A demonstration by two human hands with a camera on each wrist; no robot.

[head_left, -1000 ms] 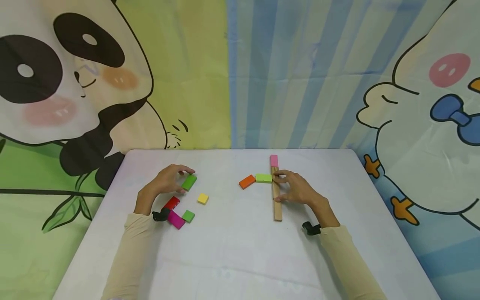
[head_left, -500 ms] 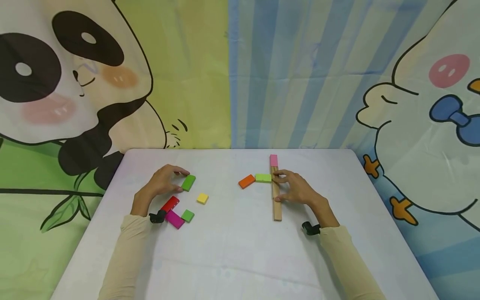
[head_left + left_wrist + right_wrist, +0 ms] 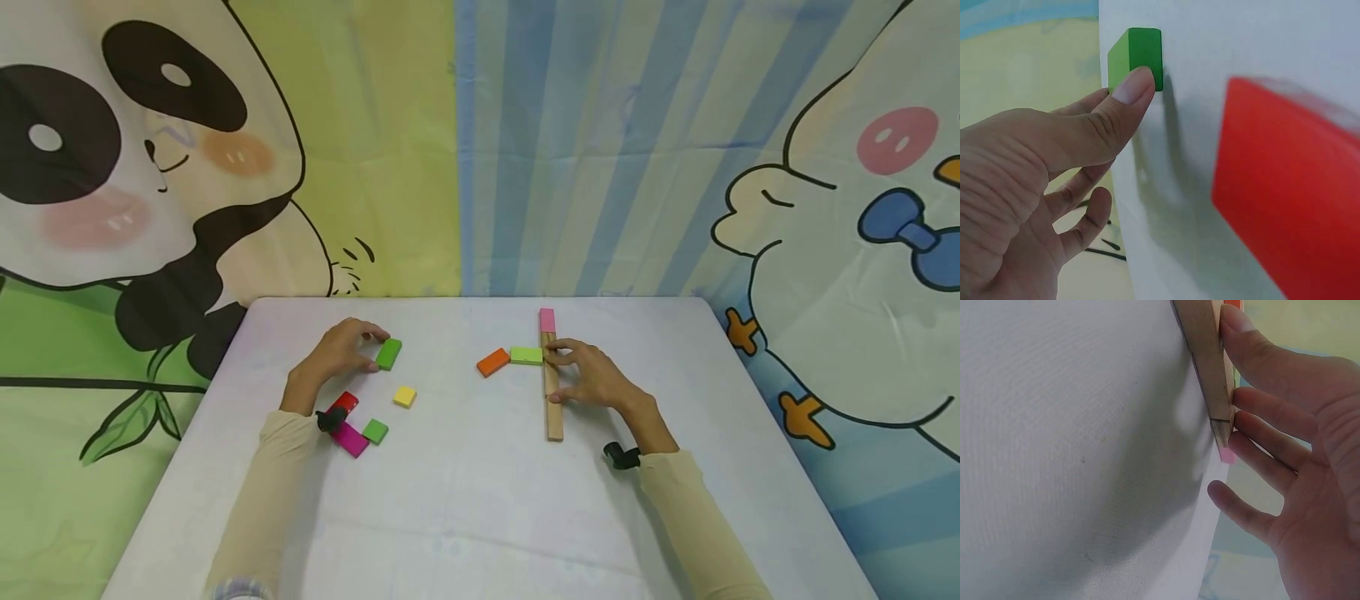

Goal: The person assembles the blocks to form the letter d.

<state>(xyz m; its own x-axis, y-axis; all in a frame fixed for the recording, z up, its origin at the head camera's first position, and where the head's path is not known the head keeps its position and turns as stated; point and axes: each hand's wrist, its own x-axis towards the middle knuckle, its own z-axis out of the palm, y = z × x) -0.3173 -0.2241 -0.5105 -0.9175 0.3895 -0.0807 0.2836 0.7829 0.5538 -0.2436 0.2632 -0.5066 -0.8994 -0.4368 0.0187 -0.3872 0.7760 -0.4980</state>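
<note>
My left hand (image 3: pixel 340 350) pinches a green block (image 3: pixel 388 354) over the left side of the table. In the left wrist view the thumb lies on the near face of this green block (image 3: pixel 1145 50), and the other fingers are partly hidden behind it. My right hand (image 3: pixel 592 373) rests its thumb and fingertips on a row of plain wooden blocks (image 3: pixel 554 421), fingers fairly straight. A pink block (image 3: pixel 547 320) caps the far end of that row. A light green block (image 3: pixel 527 356) meets its left side, and an orange block (image 3: pixel 492 362) lies slanted at the light green one's outer end.
Below my left hand lie a yellow block (image 3: pixel 405 397), a small green block (image 3: pixel 376 431), a magenta block (image 3: pixel 350 439) and a red block (image 3: pixel 346 402), the last partly covered by the black wrist camera (image 3: pixel 332 419). A printed cloth (image 3: pixel 390 150) hangs behind the white table (image 3: pixel 465 500).
My left hand has moved away from me and to the right, carrying the green block along. The right hand and the row of wooden blocks stay in place.
</note>
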